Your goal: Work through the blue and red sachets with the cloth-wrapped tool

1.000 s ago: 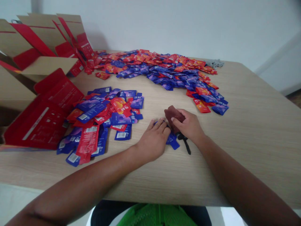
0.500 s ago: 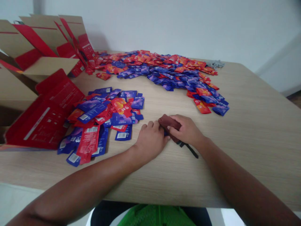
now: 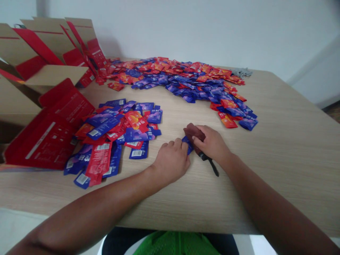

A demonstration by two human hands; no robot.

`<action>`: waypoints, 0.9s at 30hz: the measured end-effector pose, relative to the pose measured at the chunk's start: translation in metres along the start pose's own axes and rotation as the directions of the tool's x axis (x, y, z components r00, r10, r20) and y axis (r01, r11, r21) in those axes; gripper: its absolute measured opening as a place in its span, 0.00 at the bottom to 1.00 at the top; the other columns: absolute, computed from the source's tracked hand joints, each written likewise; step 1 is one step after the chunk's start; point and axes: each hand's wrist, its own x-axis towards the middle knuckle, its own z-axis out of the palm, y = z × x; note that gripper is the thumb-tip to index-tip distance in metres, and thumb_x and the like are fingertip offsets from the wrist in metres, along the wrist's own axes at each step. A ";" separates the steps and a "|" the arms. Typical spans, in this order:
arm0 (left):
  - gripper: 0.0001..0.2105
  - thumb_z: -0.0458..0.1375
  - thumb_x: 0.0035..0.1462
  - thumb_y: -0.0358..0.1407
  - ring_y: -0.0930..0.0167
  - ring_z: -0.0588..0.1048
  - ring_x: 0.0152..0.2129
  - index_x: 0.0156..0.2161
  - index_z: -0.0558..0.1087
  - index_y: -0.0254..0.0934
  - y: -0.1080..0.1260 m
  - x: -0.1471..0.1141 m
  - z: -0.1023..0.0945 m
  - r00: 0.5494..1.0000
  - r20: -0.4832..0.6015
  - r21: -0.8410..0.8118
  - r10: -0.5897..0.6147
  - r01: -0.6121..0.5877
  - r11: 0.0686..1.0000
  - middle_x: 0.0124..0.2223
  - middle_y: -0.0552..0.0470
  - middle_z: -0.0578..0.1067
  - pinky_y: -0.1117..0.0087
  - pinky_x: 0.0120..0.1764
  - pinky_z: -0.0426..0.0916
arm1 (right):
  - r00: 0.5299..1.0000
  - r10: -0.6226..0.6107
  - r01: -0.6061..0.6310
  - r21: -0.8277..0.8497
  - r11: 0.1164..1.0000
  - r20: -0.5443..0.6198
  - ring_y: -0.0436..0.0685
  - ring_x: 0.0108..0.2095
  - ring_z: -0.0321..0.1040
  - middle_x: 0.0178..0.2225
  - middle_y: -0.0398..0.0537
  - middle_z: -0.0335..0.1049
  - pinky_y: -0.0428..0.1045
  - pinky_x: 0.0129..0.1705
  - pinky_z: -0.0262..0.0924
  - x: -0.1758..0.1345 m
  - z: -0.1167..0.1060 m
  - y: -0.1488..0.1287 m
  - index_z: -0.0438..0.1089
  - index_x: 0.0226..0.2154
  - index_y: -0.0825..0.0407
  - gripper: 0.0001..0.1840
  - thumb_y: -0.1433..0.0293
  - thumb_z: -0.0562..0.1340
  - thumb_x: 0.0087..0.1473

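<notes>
At the middle of the table, my left hand (image 3: 173, 158) is closed with its fingers curled on a small blue sachet (image 3: 188, 144), which is partly covered. My right hand (image 3: 211, 142) grips a brown handheld tool (image 3: 195, 134) with a thin black tail or strap at its lower end; its exact kind is unclear. The tool lies against or just over the right side of the sachet. A loose pile of blue and red sachets (image 3: 114, 124) lies to the left of my left hand.
Open red-and-brown cardboard boxes (image 3: 50, 138) stand at the left. A long heap of red and blue sachets (image 3: 180, 78) stretches along the back of the wooden table (image 3: 287, 141). A grey crumpled item (image 3: 241, 72) lies at the heap's far right end.
The brown tool has tilted and moved slightly right, away from my left fingers. More of the blue sachet shows between my hands. My left thumb has tucked in.
</notes>
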 end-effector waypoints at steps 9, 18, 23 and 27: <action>0.15 0.56 0.68 0.40 0.56 0.78 0.43 0.54 0.75 0.36 -0.003 -0.001 0.002 0.999 -0.022 -0.023 0.028 -0.028 0.999 0.50 0.39 0.75 0.52 0.45 0.75 | 0.984 -0.160 0.147 0.152 0.977 0.077 0.66 0.53 0.75 0.54 0.51 0.79 0.59 0.56 0.69 -0.004 -0.006 -0.013 0.73 0.59 0.45 0.25 0.69 0.65 0.58; 0.15 0.55 0.68 0.40 0.57 0.78 0.41 0.54 0.75 0.35 -0.002 -0.001 0.000 1.000 -0.004 -0.026 0.021 -0.021 0.999 0.50 0.40 0.74 0.53 0.43 0.76 | 0.998 -0.058 0.055 0.061 0.997 0.039 0.66 0.49 0.76 0.51 0.54 0.79 0.59 0.52 0.68 -0.003 0.000 -0.010 0.75 0.56 0.49 0.22 0.65 0.65 0.60; 0.14 0.55 0.68 0.40 0.57 0.78 0.40 0.52 0.74 0.35 -0.002 0.000 0.000 1.000 -0.007 -0.019 0.017 -0.018 1.000 0.50 0.40 0.74 0.53 0.42 0.76 | 1.000 0.010 -0.010 0.001 1.000 0.007 0.67 0.48 0.76 0.50 0.54 0.80 0.59 0.50 0.68 -0.001 0.001 -0.004 0.75 0.56 0.49 0.21 0.64 0.64 0.61; 0.14 0.55 0.68 0.40 0.57 0.78 0.40 0.52 0.74 0.36 -0.002 -0.001 0.001 1.000 -0.013 -0.021 0.011 -0.012 1.000 0.50 0.40 0.74 0.54 0.42 0.76 | 1.000 0.005 -0.005 0.007 1.000 0.015 0.67 0.47 0.76 0.50 0.54 0.80 0.59 0.49 0.68 -0.002 0.000 -0.003 0.74 0.56 0.49 0.21 0.63 0.64 0.61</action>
